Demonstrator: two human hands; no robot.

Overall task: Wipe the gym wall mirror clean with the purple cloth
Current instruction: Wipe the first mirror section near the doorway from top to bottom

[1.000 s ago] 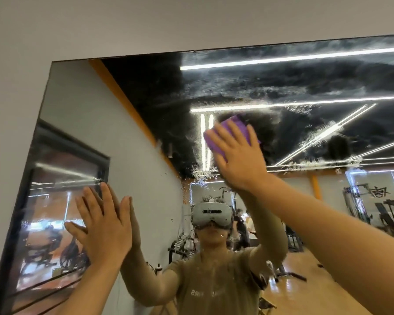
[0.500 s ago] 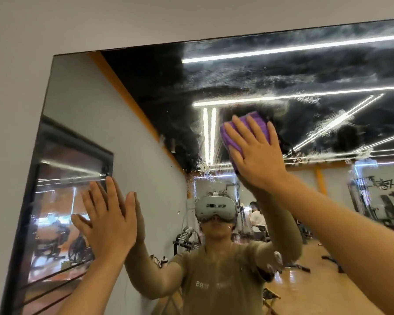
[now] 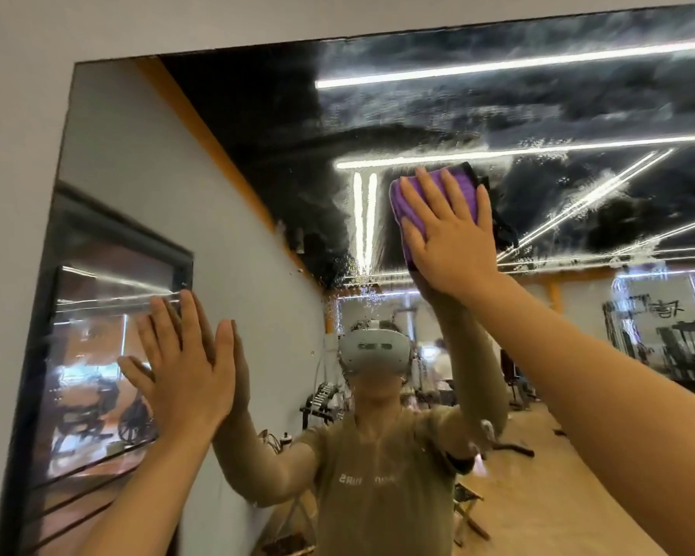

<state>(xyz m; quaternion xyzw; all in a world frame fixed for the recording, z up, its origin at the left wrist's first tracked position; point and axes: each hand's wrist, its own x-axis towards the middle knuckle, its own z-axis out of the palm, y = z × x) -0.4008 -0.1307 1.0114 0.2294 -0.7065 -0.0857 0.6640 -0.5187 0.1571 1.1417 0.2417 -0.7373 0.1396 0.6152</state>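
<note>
shirt print: white letters on the chest of the olive shirt (image 3: pixel 382 499), seen reversed in the mirror (image 3: pixel 145 186); too blurred to read
wall sign: dark brush-style characters on the far gym wall (image 3: pixel 654 311), reflected and mirrored; not legible
other readable text: no other text can be made out

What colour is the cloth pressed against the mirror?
Purple with a dark edge; the cloth shows best in the head view.

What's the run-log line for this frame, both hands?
right hand: flat, pressing folded purple cloth on wall mirror | left hand: flat on glass, bracing | smears: upper right area
</note>
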